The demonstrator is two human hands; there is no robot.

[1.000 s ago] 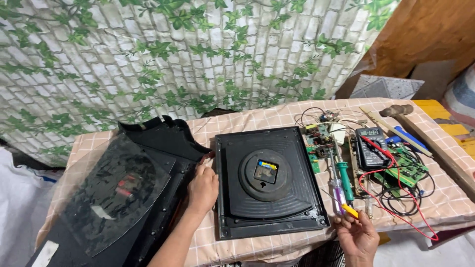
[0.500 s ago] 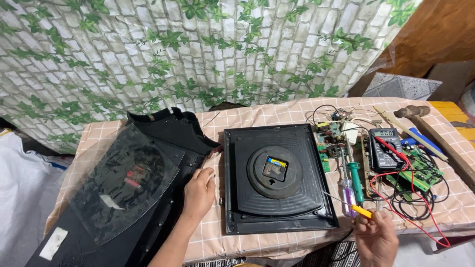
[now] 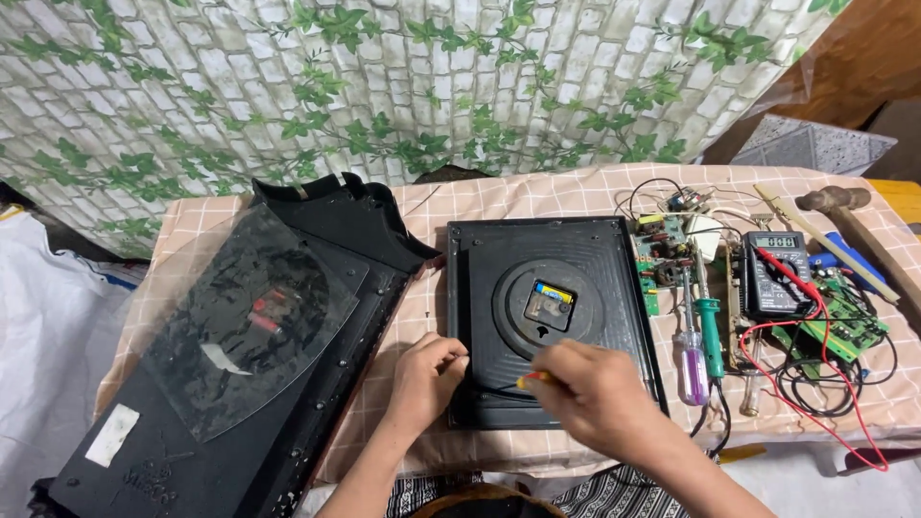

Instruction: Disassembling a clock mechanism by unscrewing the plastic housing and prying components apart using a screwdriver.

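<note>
A black square clock back lies face down on the checked tablecloth, with a small movement module in its round centre. My left hand rests on the clock's left edge, fingers curled against the frame. My right hand is over the clock's lower part, closed around a small yellow-handled screwdriver whose tip points left toward the lower-left corner.
A large black cover with a curved glass pane lies to the left. Right of the clock are circuit boards, green and purple screwdrivers, a multimeter with red and black leads, and a hammer.
My right hand has come from the table's right front edge to over the clock's lower part, carrying the yellow screwdriver. The camera has come closer. My left hand stays at the clock's left edge.
</note>
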